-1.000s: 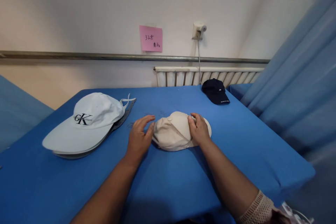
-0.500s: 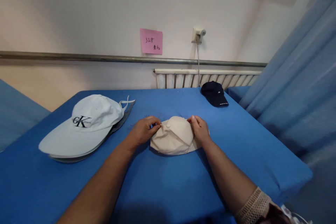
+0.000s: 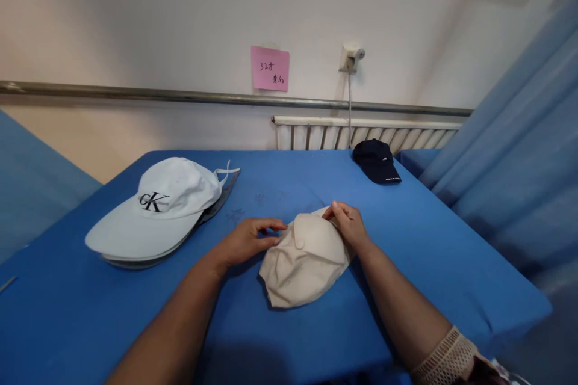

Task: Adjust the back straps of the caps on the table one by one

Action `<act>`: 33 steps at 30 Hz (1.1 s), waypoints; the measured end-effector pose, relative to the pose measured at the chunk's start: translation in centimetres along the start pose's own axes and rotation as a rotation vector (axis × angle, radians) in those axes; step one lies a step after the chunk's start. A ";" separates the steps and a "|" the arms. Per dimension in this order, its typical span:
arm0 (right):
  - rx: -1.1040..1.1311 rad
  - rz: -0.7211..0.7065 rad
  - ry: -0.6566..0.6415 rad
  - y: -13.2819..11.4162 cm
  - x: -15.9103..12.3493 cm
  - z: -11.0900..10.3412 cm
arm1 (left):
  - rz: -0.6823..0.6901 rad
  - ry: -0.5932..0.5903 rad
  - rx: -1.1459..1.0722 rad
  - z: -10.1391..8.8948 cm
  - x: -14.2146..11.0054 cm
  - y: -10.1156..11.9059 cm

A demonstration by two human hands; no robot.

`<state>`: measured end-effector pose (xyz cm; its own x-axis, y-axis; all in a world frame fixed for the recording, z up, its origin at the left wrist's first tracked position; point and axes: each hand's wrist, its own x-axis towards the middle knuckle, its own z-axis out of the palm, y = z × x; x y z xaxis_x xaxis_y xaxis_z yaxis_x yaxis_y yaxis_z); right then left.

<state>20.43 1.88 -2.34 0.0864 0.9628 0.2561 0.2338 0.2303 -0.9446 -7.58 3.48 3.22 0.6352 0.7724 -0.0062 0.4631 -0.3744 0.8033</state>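
Note:
A cream baseball cap point(image 3: 302, 264) lies crumpled on the blue-covered table in front of me, its crown toward me. My right hand point(image 3: 347, 225) grips the cap at its far right edge, by the brim, with thumb and fingers closed. On the other side, my left hand point(image 3: 253, 240) rests at the crown's left edge, its thumb and fingers apart and the fingertips touching or very near the cloth. To the left sits a white cap point(image 3: 178, 189) with black letters, stacked on a darker grey cap point(image 3: 212, 209). A navy cap point(image 3: 377, 162) lies at the back right.
The blue table cover point(image 3: 253, 337) spreads beneath the caps. Behind it are a white radiator point(image 3: 334, 132), a metal rail point(image 3: 180, 96), a pink note point(image 3: 270, 69) and a plugged socket point(image 3: 350, 59). A blue curtain point(image 3: 510, 150) hangs at the right.
The cream cap has turned, its crown swinging nearer to me and its brim pointing farther away. My left hand's pinch on it has loosened. The view has shifted slightly left.

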 end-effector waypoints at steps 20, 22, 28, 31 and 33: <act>-0.086 0.017 0.012 0.2 -0.1 0.3 | 0.111 0.037 0.300 2.0 0.8 0.3; -0.039 0.043 0.012 0.2 0.0 0.3 | 0.064 0.103 0.106 1.0 0.3 0.1; 0.021 0.068 -0.004 0.3 0.1 0.3 | -0.100 0.280 -0.418 0.5 0.2 -1.2; -0.006 0.055 -0.009 0.3 0.0 0.3 | -0.133 0.301 -0.458 0.3 0.4 -1.7; -0.028 0.054 -0.014 0.3 0.0 0.3 | -0.132 0.316 -0.382 -0.3 0.1 -1.7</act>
<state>20.18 2.02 -2.64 0.0863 0.9756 0.2016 0.2564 0.1738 -0.9508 -8.49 4.32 2.03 0.3409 0.9400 0.0106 0.2301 -0.0943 0.9686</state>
